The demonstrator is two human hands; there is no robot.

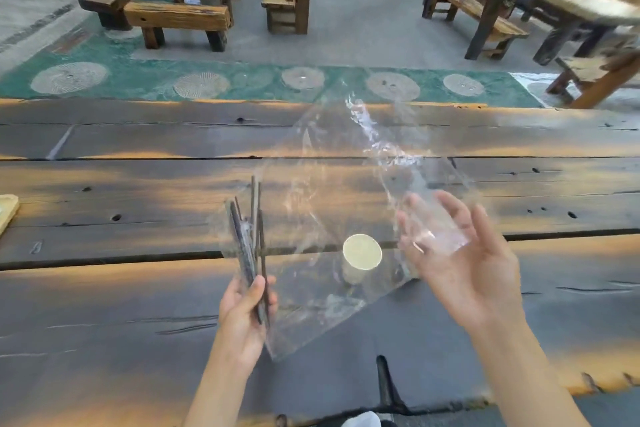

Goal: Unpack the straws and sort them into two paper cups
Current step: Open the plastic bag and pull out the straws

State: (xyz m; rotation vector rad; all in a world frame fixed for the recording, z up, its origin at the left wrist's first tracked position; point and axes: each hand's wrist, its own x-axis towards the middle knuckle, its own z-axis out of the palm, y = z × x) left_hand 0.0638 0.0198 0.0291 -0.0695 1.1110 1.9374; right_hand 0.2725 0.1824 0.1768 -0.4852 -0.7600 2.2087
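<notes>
My left hand (244,308) grips a bundle of several dark straws (247,243), which stand upright and fan out at the top. A large clear plastic bag (346,163) hangs in the air between my hands, its lower corner pinched with the straws in my left hand. My right hand (460,253) is held palm up with its fingers spread, and the bag's right side drapes against it. One paper cup (362,258) stands upright on the wooden table (138,198), seen through the bag between my hands. I see no second cup.
A pale wooden board corner (7,210) sits at the table's left edge. Beyond the table's far edge lie a green floor strip and wooden benches (176,15) and tables. A dark crack (384,381) cuts into the near edge.
</notes>
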